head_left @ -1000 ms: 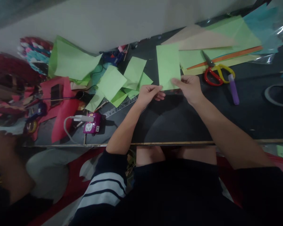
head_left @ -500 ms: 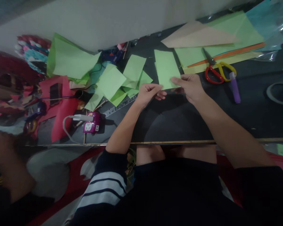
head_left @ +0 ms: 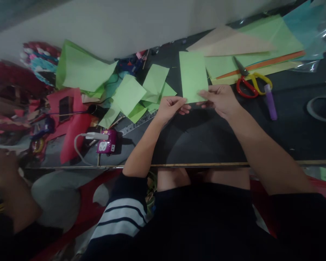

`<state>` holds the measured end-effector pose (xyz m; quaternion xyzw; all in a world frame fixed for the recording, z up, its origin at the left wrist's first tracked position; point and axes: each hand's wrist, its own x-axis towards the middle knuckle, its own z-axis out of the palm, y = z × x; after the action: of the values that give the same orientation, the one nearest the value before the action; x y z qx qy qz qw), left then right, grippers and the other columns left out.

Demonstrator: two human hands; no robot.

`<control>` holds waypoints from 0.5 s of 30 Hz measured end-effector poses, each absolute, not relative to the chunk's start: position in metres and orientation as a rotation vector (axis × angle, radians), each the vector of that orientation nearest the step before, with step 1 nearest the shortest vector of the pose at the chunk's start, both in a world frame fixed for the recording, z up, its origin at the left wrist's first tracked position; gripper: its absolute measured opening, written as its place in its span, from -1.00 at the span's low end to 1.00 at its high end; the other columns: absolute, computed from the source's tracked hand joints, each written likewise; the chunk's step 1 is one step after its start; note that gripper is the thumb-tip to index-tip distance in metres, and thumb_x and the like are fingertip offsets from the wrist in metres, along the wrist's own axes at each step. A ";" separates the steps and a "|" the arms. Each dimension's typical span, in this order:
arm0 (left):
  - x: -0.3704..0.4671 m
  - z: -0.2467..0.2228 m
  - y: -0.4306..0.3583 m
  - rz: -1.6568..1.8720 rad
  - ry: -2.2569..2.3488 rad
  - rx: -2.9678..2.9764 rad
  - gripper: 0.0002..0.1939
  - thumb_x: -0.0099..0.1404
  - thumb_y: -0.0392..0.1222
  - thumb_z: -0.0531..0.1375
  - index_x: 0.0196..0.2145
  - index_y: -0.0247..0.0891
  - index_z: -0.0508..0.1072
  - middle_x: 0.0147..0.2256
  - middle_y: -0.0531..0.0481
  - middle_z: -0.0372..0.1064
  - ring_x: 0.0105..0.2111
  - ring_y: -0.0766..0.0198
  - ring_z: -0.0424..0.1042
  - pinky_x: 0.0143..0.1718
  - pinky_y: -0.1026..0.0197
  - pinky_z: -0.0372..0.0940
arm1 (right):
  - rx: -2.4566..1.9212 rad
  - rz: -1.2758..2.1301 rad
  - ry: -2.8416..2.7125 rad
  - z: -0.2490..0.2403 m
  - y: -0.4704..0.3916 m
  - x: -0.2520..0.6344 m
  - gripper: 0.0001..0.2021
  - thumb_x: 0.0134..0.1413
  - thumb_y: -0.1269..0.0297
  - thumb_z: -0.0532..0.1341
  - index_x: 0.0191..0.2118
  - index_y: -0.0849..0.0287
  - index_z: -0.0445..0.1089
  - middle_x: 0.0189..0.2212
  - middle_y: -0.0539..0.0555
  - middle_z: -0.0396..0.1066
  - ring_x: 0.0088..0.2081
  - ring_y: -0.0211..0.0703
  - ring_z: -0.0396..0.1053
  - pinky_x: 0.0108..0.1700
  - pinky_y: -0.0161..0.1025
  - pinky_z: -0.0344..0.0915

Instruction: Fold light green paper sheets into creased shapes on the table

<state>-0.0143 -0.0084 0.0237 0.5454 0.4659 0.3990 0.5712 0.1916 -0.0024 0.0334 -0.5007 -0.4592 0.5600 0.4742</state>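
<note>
A pale green sheet of paper (head_left: 193,76) stands between my two hands above the dark table. My left hand (head_left: 171,108) pinches its lower left corner between thumb and fingers. At the lower right corner, my right hand (head_left: 220,99) grips the same sheet, thumb on the front face and fingers behind. Several cut green paper pieces (head_left: 129,95) lie to the left of my left hand, partly over a clear ruler (head_left: 138,121). Right of my right hand are scissors (head_left: 246,80) with one red and one yellow handle, and a purple glue stick (head_left: 271,102).
Larger coloured sheets (head_left: 233,41) lie at the back right, and a roll of tape (head_left: 311,108) at the far right. A purple power adapter (head_left: 107,141) with a white plug sits near the front edge. Red paper (head_left: 76,136) lies left. Another person's hand (head_left: 4,163) is at far left.
The green sheet now shows as one even, taller rectangle; before, a second edge stuck out at its left side. Both my hands keep nearly the same place.
</note>
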 end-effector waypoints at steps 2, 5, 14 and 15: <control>-0.017 0.024 -0.007 0.925 1.100 1.338 -0.73 0.42 -0.06 0.43 -0.32 -0.33 0.62 -0.37 -0.07 0.70 -0.44 0.33 0.68 -0.35 0.34 0.54 | -1.234 1.426 -1.128 0.037 -0.003 0.194 -0.76 0.03 0.35 0.61 -0.43 0.21 0.55 -0.50 0.01 0.54 -0.40 -0.14 0.65 -0.42 -0.35 0.57; -0.022 0.022 -0.004 0.901 1.093 1.455 -0.67 0.40 0.01 0.43 -0.34 -0.34 0.62 -0.37 -0.11 0.70 -0.42 0.31 0.68 -0.33 0.29 0.55 | -1.261 1.436 -1.145 0.040 -0.004 0.195 -0.76 0.00 0.42 0.61 -0.45 0.26 0.54 -0.53 0.06 0.53 -0.42 -0.10 0.65 -0.39 -0.31 0.61; -0.026 0.006 0.007 0.963 1.098 1.398 -0.59 0.34 0.17 0.44 -0.28 -0.27 0.58 -0.34 -0.04 0.61 -0.30 0.24 0.64 -0.26 0.21 0.54 | -1.349 1.450 -1.188 0.042 -0.013 0.181 -0.77 0.01 0.55 0.57 -0.48 0.27 0.54 -0.59 0.09 0.55 -0.48 -0.10 0.64 -0.40 -0.32 0.63; -0.023 0.004 0.008 1.009 1.113 1.385 -0.57 0.32 0.20 0.45 -0.26 -0.26 0.57 -0.33 -0.03 0.60 -0.27 0.21 0.63 -0.23 0.19 0.53 | -1.345 1.482 -1.204 0.043 -0.015 0.179 -0.76 -0.02 0.53 0.59 -0.50 0.26 0.54 -0.59 0.09 0.55 -0.48 -0.10 0.65 -0.41 -0.34 0.62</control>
<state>-0.0229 0.0075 0.0037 0.5782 0.4645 0.4213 0.5220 0.1786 -0.0149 0.0425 -0.5298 -0.4743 0.5836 0.3921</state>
